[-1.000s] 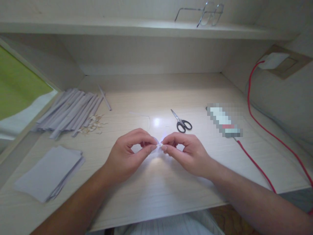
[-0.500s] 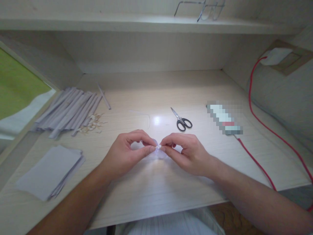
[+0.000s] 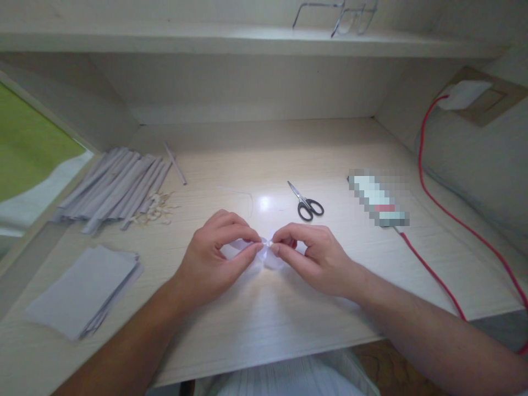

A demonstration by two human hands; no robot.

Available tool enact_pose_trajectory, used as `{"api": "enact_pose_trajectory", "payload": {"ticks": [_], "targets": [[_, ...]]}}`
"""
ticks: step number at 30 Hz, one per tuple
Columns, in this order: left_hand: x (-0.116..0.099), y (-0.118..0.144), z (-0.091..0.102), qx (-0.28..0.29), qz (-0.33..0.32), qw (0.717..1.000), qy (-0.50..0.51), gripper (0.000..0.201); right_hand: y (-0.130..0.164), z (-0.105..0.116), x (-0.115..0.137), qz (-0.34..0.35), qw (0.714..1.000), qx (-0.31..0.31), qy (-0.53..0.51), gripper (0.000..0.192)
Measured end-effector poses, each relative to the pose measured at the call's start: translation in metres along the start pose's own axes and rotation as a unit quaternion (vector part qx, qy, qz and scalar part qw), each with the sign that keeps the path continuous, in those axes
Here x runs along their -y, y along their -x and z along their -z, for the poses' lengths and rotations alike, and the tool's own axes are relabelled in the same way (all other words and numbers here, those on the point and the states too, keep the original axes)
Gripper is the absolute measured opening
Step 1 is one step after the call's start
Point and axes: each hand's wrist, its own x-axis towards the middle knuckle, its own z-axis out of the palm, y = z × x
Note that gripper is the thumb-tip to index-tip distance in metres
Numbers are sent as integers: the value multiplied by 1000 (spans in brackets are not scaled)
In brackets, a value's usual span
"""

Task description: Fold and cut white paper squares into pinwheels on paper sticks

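1. We are sitting at a pale wood desk (image 3: 256,308) with a shelf (image 3: 206,41) running above it; glasses (image 3: 336,15) are lying on that shelf.
2. A red cable (image 3: 437,280) is trailing across the desk's right side and up the wall on the right.
3. A row of rolled paper sticks (image 3: 115,187) is lying at the far left of the desk, with small pale scraps (image 3: 157,209) just beside its near end.
4. A stack of sheets (image 3: 84,289) is sitting at the near left, apart from the sticks.
5. We are holding our left hand (image 3: 214,258) and right hand (image 3: 313,256) together at the middle of the desk, fingertips meeting.
6. Both hands are pinching one small white paper piece (image 3: 270,256) between thumb and forefinger, the left hand closed on its left side, the right hand closed on its right side; the piece is sitting just above the desk, near its front edge.
7. Scissors (image 3: 306,202) are lying shut just beyond the right hand, not touching it.
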Motion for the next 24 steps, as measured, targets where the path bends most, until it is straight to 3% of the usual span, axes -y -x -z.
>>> {"api": "enact_pose_trajectory", "payload": {"ticks": [7, 18, 24], "targets": [[-1, 0, -2, -1, 2, 1000, -21, 8, -1, -3, -2, -39, 999, 1, 14, 12], [1, 0, -5, 7, 14, 1000, -16, 9, 1, -6, -6, 9, 998, -16, 68, 9], [2, 0, -6, 6, 18, 999, -26, 9, 1, -7, -8, 14, 996, 1, 92, 16]]}}
